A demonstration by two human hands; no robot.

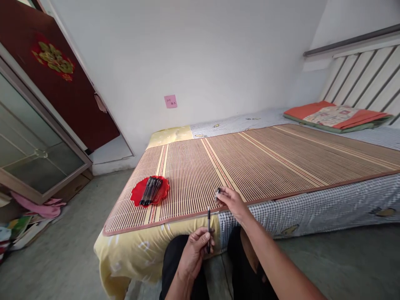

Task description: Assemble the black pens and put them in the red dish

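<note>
My left hand (194, 252) is closed round a slim black pen (208, 223), held upright in front of the bed edge with its pointed tip up. Above it and to the right, my right hand (231, 202) pinches a small dark and clear pen cap (218, 191), apart from the pen. To the left on the mat lies a red scalloped plate (135, 195), and several black pens (151, 189) rest side by side in it.
A striped bamboo mat (187, 175) covers most of the bed. Folded orange and patterned bedding (334, 114) lies at the far right by the white headboard (368, 75). A pink note (170, 101) is on the wall. Clothes and papers (34, 221) lie on the left floor.
</note>
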